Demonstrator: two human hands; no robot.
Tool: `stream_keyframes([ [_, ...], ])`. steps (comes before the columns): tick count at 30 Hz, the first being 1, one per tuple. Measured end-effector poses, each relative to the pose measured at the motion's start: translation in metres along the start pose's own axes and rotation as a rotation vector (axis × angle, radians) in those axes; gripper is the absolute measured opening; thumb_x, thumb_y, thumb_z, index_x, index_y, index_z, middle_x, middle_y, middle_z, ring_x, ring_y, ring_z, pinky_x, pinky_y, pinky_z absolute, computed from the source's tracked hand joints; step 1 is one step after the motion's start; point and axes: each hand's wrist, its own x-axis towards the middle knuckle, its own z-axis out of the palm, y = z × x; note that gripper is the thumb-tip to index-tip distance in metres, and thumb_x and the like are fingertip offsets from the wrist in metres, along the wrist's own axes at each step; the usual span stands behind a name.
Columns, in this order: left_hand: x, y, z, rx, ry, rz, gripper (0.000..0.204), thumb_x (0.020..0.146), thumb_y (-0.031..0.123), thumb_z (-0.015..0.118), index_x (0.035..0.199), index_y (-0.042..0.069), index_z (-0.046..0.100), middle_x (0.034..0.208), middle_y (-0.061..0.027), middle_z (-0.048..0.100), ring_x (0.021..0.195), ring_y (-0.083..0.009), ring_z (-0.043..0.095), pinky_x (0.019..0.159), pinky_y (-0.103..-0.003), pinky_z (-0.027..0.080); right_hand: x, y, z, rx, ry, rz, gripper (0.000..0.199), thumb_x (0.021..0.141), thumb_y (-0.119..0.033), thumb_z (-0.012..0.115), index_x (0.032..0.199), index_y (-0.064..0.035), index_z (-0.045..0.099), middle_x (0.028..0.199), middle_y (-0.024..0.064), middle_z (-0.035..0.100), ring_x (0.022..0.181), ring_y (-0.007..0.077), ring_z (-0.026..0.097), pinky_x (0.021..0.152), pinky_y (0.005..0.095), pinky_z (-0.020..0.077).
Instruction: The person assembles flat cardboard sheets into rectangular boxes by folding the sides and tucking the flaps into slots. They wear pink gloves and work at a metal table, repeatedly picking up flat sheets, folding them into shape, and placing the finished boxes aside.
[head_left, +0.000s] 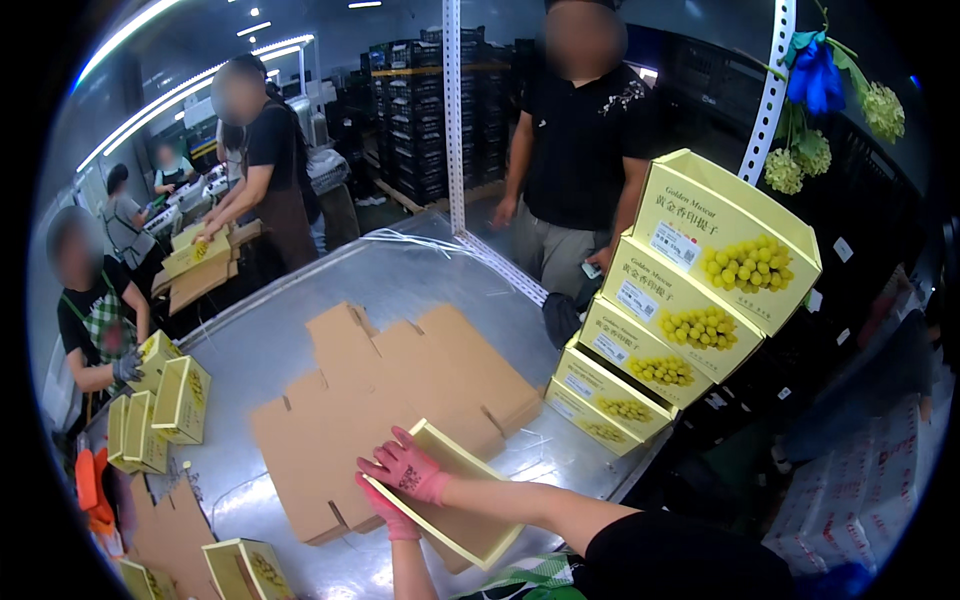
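Note:
An open pale-yellow cardboard box (470, 470) is tilted in front of me, its brown inside showing. Pink gloves cover both hands. My right hand (408, 472) reaches across the box, its fingers bent over the left end wall. Just below it, my left hand (390, 512) grips the same end from outside, partly hidden behind the rim. A stack of flat brown cardboard blanks (375, 400) lies just beyond the box on the metal table (240, 470).
Yellow grape-print boxes (690, 290) rise in a leaning stack at the right. More open boxes (182, 400) stand at the left near a co-worker in grey gloves (127, 366). Another person (580, 140) stands across the table beside a perforated metal post (455, 120). White straps (420, 240) lie at the far edge.

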Motion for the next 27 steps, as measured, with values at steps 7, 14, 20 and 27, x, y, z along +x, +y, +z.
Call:
stream_keyframes([
  [7, -0.047, 0.053, -0.015, 0.100, 0.182, 0.040, 0.063, 0.087, 0.043, 0.044, 0.138, 0.009, 0.030, 0.140, -0.0111, 0.033, 0.131, -0.0313, 0.028, 0.109, -0.046, 0.023, 0.021, -0.004, -0.060, 0.028, -0.361, -0.004, 0.046, 0.089, -0.030, 0.040, 0.135, -0.0230, 0.039, 0.116, 0.0012, 0.050, 0.112, 0.0184, 0.048, 0.108, 0.0468, 0.0203],
  [14, 0.105, -0.097, -0.037, 0.360, 0.194, 0.083, 0.056, 0.098, 0.047, 0.032, 0.134, 0.005, 0.042, 0.140, -0.0092, 0.041, 0.129, -0.0205, 0.038, 0.109, -0.036, 0.029, 0.002, 0.040, -0.027, 0.371, 0.297, 0.040, 0.033, 0.077, -0.009, 0.051, 0.109, -0.0042, 0.055, 0.110, 0.0178, 0.057, 0.105, 0.0335, 0.053, 0.095, 0.0436, 0.0384],
  [20, 0.051, -0.057, 0.053, 0.807, 0.369, 0.351, 0.071, 0.097, 0.052, 0.024, 0.142, -0.003, 0.024, 0.148, -0.0165, 0.026, 0.139, -0.0254, 0.021, 0.115, -0.036, 0.014, -0.025, 0.122, -0.047, 1.636, 0.247, 0.670, 0.045, 0.092, -0.026, 0.057, 0.130, -0.0066, 0.045, 0.129, 0.0091, 0.049, 0.122, 0.0209, 0.045, 0.104, 0.0335, 0.0344],
  [27, 0.042, -0.043, 0.060, 0.887, 0.391, 0.344, 0.070, 0.097, 0.052, 0.024, 0.144, 0.000, 0.019, 0.150, -0.0148, 0.022, 0.140, -0.0243, 0.019, 0.115, -0.037, 0.013, -0.061, 0.179, 0.011, 1.832, 0.294, 0.772, 0.049, 0.095, -0.038, 0.049, 0.132, -0.0057, 0.044, 0.129, 0.0076, 0.049, 0.122, 0.0183, 0.045, 0.107, 0.0318, 0.0318],
])
